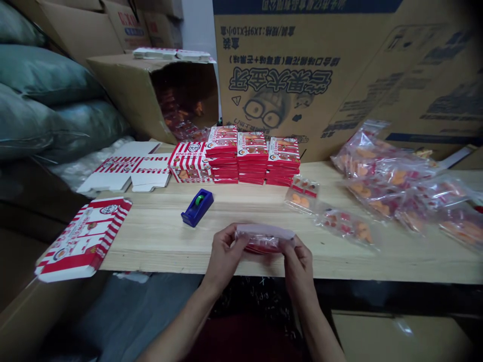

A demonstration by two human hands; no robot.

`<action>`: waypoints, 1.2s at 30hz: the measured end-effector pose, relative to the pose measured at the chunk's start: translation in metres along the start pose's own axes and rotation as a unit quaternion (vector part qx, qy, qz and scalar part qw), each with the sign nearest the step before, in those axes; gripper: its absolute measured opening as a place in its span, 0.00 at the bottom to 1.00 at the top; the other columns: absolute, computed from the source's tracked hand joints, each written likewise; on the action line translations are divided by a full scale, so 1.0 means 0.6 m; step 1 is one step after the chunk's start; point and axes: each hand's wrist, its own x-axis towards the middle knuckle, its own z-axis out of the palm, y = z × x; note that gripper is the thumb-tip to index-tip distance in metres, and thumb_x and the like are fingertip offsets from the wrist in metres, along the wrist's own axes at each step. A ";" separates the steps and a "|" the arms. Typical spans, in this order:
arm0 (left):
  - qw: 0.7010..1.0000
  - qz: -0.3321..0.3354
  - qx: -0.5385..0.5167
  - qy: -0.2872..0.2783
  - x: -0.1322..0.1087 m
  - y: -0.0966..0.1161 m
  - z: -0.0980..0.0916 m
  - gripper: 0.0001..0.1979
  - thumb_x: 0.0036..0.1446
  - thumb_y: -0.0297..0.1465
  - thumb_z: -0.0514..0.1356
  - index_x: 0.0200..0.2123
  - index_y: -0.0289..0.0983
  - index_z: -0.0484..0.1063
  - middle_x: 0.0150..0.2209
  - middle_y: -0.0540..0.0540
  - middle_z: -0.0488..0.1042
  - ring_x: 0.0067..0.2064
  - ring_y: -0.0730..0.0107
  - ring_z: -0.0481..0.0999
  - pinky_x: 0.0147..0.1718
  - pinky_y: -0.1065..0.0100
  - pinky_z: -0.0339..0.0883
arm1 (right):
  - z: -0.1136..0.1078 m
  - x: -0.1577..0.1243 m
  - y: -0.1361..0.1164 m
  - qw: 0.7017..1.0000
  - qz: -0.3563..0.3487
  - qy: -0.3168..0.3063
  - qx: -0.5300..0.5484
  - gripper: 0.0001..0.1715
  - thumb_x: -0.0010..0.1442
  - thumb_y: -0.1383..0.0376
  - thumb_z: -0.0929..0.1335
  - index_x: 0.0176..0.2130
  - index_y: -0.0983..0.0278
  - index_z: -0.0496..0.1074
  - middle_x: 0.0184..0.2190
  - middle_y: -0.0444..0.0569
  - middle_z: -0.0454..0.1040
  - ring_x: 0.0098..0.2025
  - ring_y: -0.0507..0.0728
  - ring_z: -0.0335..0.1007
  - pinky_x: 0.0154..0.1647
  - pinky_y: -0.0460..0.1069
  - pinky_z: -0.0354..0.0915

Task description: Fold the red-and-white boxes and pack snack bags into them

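Observation:
My left hand [224, 251] and my right hand [298, 266] hold the two ends of a clear plastic packet [264, 239] just above the front edge of the wooden table [158, 236]. Its top is folded over, and red and orange contents show through. To the left of my hands stands a blue tape dispenser [196, 207] with green tape. Nearest my right hand lie two similar sealed packets [345, 226] [301, 194]. A flat red-and-white striped carton blank [83, 239] rests at the table's left end.
Stacks of red-and-white boxes [252, 156] stand along the back of the table, with flat blanks [124, 173] beside them. A heap of filled plastic bags [392, 181] covers the right side. Behind are an open tipped cardboard box [181, 95], a large printed carton [332, 75] and grey-green sacks [45, 100].

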 end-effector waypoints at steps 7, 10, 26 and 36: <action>0.997 -0.006 -0.078 -0.022 0.005 0.000 0.003 0.08 0.60 0.30 0.64 0.43 0.36 0.81 0.35 0.47 0.81 0.38 0.66 0.77 0.40 0.69 0.67 | 0.013 0.013 -0.002 0.998 0.022 0.031 0.055 0.03 0.57 0.63 0.73 0.34 0.60 0.79 0.27 0.42 0.77 0.31 0.54 0.69 0.37 0.48 0.65; 0.984 -0.026 -0.168 -0.059 -0.003 0.003 -0.007 0.17 0.65 0.36 0.62 0.53 0.36 0.79 0.47 0.41 0.81 0.48 0.58 0.79 0.50 0.63 0.68 | 0.017 0.014 0.001 0.998 0.016 0.043 0.052 0.05 0.58 0.62 0.73 0.34 0.61 0.78 0.27 0.41 0.75 0.31 0.53 0.67 0.35 0.47 0.64; 0.998 0.001 -0.060 -0.004 0.035 -0.022 0.007 0.12 0.64 0.34 0.58 0.36 0.35 0.80 0.31 0.48 0.79 0.38 0.62 0.77 0.36 0.68 0.67 | -0.008 0.026 -0.033 0.987 0.087 -0.084 0.107 0.19 0.64 0.48 0.67 0.46 0.55 0.78 0.48 0.47 0.82 0.54 0.64 0.75 0.56 0.58 0.69; 0.955 -0.196 -0.222 -0.023 -0.054 -0.033 0.003 0.10 0.59 0.33 0.62 0.43 0.37 0.79 0.39 0.46 0.82 0.38 0.64 0.79 0.40 0.67 0.71 | -0.029 -0.048 -0.010 0.962 0.241 -0.060 0.116 0.16 0.56 0.57 0.74 0.42 0.61 0.80 0.40 0.50 0.85 0.42 0.64 0.80 0.43 0.56 0.74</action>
